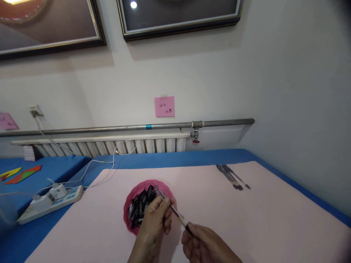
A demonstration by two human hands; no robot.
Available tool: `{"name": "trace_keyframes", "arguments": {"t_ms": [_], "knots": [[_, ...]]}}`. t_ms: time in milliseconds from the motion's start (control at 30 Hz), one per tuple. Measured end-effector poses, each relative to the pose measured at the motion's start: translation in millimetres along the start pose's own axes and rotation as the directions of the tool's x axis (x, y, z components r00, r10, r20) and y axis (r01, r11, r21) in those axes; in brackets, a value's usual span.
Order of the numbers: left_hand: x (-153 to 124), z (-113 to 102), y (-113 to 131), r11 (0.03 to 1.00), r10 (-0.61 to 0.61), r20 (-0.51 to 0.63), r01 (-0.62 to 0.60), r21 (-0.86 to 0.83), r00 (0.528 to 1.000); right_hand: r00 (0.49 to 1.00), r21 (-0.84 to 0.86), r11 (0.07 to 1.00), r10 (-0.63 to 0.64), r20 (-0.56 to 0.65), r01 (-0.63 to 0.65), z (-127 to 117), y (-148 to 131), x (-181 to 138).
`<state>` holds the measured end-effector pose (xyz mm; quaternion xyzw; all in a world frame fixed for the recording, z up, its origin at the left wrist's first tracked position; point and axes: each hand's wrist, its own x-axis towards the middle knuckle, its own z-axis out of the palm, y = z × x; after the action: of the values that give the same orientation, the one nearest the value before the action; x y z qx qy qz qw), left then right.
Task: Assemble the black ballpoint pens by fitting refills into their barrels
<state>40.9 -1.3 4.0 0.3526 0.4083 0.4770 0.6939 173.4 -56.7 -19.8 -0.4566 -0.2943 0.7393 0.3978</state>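
Note:
Both my hands are on one slim pen [178,216], which slants from upper left to lower right above the pink sheet. My left hand [157,217] pinches its upper part, close over the bowl. The fingers of my right hand [201,241] are closed around its dark lower end. Beneath my left wrist stands a pink scalloped bowl [126,206] full of black pen parts [142,202]; my wrist hides some of them. To the right lies a small group of dark pens [230,177], side by side on the sheet.
Pink sheet [274,219] covers the blue-clothed table [175,159]. A power strip [68,197] with plugged-in chargers and white cables lies at left. Behind run a radiator [161,144] and a metal pipe [123,128]. Coloured flat pieces [24,174] lie far left.

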Motion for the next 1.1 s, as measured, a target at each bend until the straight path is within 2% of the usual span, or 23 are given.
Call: {"name": "trace_keyframes", "arguments": {"t_ms": [67,133,200,233,267,300,333,400,467,567,633,700,733,800,867,900,967,1100], "knots": [[1.3,-0.7,-1.8,1.000,0.004,0.001,-0.004,0.001,1.000,0.997,-0.090,0.993,-0.076,-0.014,0.074,-1.9,1.1,0.8],[3.7,-2.1,-4.6,1.000,0.012,-0.012,-0.012,0.006,1.000,0.964,-0.354,0.906,-0.261,-0.041,0.230,-5.9,4.0,2.0],[6.2,-4.3,-6.9,1.000,0.017,-0.025,-0.017,0.005,1.000,0.863,-0.655,0.661,-0.504,-0.027,0.366,-10.3,7.0,3.3],[7.0,-5.5,-7.4,1.000,0.022,-0.032,-0.022,0.003,0.999,0.800,-0.752,0.526,-0.600,0.003,0.397,-12.2,7.9,4.0],[7.4,-6.7,-7.3,1.000,0.026,-0.033,-0.025,0.008,0.999,0.759,-0.803,0.436,-0.650,0.031,0.407,-13.4,8.2,4.5],[7.3,-7.6,-6.7,0.999,0.028,-0.031,-0.027,0.018,0.999,0.761,-0.803,0.438,-0.647,0.030,0.404,-13.9,7.8,4.9],[6.7,-8.3,-5.6,0.999,0.032,-0.027,-0.031,0.033,0.999,0.804,-0.764,0.516,-0.595,0.008,0.389,-13.5,6.7,5.0],[4.4,-8.5,-2.3,0.997,0.039,-0.016,-0.038,0.061,0.999,0.912,-0.614,0.728,-0.410,-0.034,0.304,-10.0,3.3,4.1],[1.5,-7.3,0.8,0.997,0.042,-0.002,-0.042,0.070,0.999,0.978,-0.427,0.887,-0.205,-0.022,0.176,-4.3,-0.6,2.2],[-0.7,-5.5,2.1,0.997,0.038,0.009,-0.039,0.070,0.999,0.999,-0.216,0.975,-0.053,0.007,0.054,1.8,-3.8,0.6],[0.3,-6.2,0.8,0.997,0.041,0.007,-0.042,0.071,0.999,0.997,-0.228,0.971,-0.075,0.013,0.076,1.0,-2.9,2.1],[2.8,-9.3,-0.5,0.996,0.049,-0.011,-0.048,0.072,0.999,0.984,-0.367,0.915,-0.178,0.008,0.168,-3.1,0.5,4.7],[4.2,-11.7,-0.3,0.996,0.052,-0.028,-0.050,0.070,0.998,0.968,-0.465,0.856,-0.252,0.004,0.225,-5.4,2.7,6.0],[6.6,-17.5,2.4,0.997,0.058,-0.085,-0.054,0.051,0.995,0.903,-0.653,0.685,-0.429,-0.002,0.324,-8.2,6.7,8.3],[7.9,-24.0,8.1,0.997,0.079,-0.159,-0.075,0.031,0.984,0.832,-0.765,0.534,-0.555,0.004,0.360,-6.7,8.4,11.1],[8.0,-27.3,11.4,0.995,0.096,-0.199,-0.091,0.033,0.975,0.813,-0.787,0.501,-0.583,0.003,0.361,-4.2,8.1,13.4],[7.3,-33.2,17.8,0.989,0.143,-0.252,-0.129,0.072,0.957,0.816,-0.765,0.529,-0.578,-0.010,0.366,2.5,5.1,20.0],[5.3,-39.3,23.9,0.972,0.206,-0.265,-0.165,0.166,0.942,0.811,-0.699,0.574,-0.585,0.014,0.427,11.2,-3.5,36.1]]}}
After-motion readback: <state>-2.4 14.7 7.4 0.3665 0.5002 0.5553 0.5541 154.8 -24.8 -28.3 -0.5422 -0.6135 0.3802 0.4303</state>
